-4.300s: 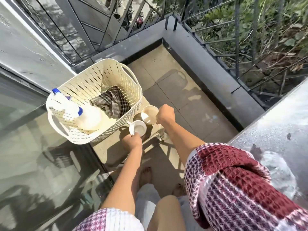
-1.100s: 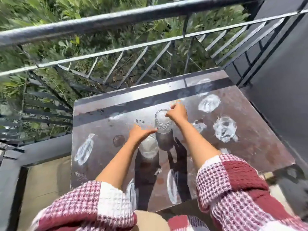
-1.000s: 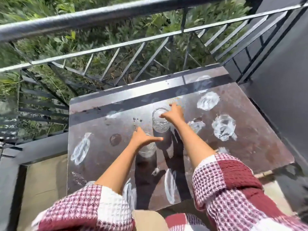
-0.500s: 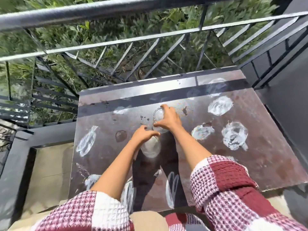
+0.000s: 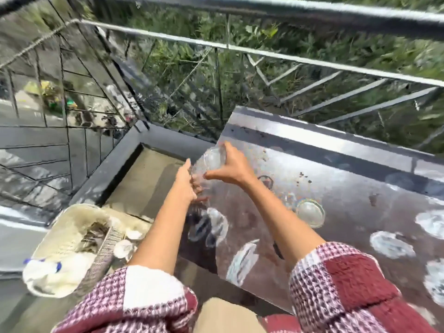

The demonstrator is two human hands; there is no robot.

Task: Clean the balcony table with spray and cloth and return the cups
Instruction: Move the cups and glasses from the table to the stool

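Note:
My right hand [image 5: 230, 169] grips a clear glass [image 5: 214, 158] from above, tilted, over the left edge of the dark metal table [image 5: 348, 179]. Just below it my left hand [image 5: 186, 183] curls round a second clear glass [image 5: 197, 170], mostly hidden behind the fingers. White smears and stains [image 5: 391, 243] dot the tabletop. On the floor at lower left stands the cream basket [image 5: 60, 227] with the checked cloth [image 5: 93, 236] and the white spray bottle [image 5: 50, 272] in it. Two white cups [image 5: 126, 247] stand on the floor beside the basket. The view is motion-blurred.
A metal railing [image 5: 312, 61] runs behind the table, with green plants beyond it. A dark raised curb [image 5: 113, 169] edges the tiled floor [image 5: 149, 186] between table and basket. A bright round ring of light [image 5: 310, 212] lies on the tabletop.
Both hands have lifted the two glasses off the middle of the table and carried them to its left edge. The view has swung left, bringing the basket and cups in.

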